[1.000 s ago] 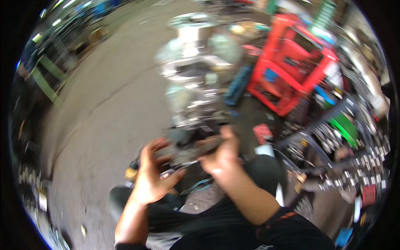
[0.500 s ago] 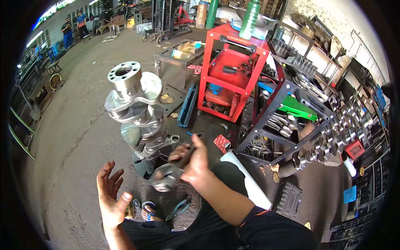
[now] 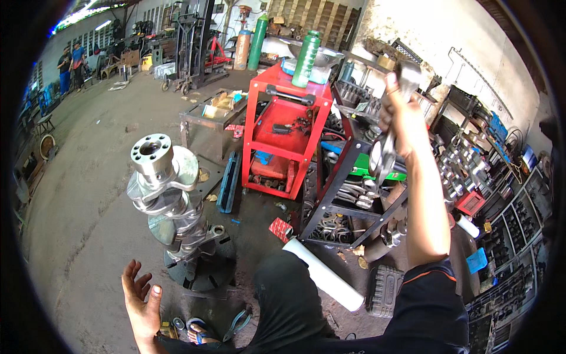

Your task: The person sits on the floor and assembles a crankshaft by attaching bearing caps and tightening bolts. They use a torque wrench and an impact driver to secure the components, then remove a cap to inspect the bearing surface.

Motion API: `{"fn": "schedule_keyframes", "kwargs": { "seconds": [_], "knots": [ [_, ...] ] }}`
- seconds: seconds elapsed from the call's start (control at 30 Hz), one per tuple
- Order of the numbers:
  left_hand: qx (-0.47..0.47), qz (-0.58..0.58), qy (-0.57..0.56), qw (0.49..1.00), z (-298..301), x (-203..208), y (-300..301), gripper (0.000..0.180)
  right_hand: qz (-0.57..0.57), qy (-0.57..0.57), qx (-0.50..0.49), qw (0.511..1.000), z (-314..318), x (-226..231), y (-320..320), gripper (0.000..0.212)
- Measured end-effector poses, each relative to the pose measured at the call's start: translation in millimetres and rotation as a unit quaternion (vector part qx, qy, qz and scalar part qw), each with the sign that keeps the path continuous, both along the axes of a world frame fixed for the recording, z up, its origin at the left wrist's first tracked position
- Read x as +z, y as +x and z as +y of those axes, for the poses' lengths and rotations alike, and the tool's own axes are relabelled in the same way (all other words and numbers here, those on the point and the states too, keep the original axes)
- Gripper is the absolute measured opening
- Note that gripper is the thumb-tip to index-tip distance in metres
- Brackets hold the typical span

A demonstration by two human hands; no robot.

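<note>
My right hand is raised at the right, its fingers wrapped round a metal connecting rod. One end of the rod sticks out above the fist and the other hangs below it, in front of the black shelf rack. My left hand is low at the left, fingers apart, holding nothing. Beyond it a large steel crankshaft stands upright on a round dark base, its bolt-hole flange on top. Another connecting rod juts from its lower part. My left hand does not touch the crankshaft.
A red tool cart with a green bottle stands ahead. Right of it, a black rack holds several metal parts. A white roll, a black case, a blue case and pliers lie on the floor.
My right hand has swung up and to the right with the connecting rod, away from the crankshaft. My left hand stays open and low. The view has turned to the right.
</note>
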State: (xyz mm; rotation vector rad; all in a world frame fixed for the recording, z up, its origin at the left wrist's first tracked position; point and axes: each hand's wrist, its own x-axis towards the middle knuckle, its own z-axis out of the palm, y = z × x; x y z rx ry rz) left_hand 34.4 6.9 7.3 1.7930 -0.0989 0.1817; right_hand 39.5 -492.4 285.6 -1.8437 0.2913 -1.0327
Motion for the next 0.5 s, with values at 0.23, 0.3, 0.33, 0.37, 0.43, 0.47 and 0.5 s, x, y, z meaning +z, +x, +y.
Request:
{"fn": "schedule_keyframes", "kwargs": {
  "seconds": [0.23,0.3,0.33,0.37,0.43,0.47,0.5],
  "knots": [
    [0.015,0.047,0.031,0.998,3,-7,15,0.085,-0.180,0.380,0.042,0.906,-229,41,15,0.035],
    [0.016,0.046,0.045,0.998,3,-12,18,0.080,-0.279,0.424,-0.069,0.859,-290,20,18,0.031],
    [0.018,0.041,0.052,0.998,4,-15,20,0.078,-0.318,0.430,-0.115,0.837,-315,10,21,0.040],
    [0.009,0.029,0.051,0.998,4,-18,21,0.077,-0.277,0.471,-0.110,0.830,-334,-2,18,0.045],
    [0.010,0.033,0.054,0.998,6,-24,26,0.076,-0.253,0.534,-0.195,0.783,-357,-23,16,0.054],
    [0.012,0.035,0.060,0.998,7,-27,28,0.075,-0.243,0.525,-0.170,0.798,-362,-32,14,0.055],
    [0.015,0.036,0.065,0.997,8,-31,32,0.074,-0.240,0.505,-0.159,0.814,-363,-42,15,0.057]
  ]
}}
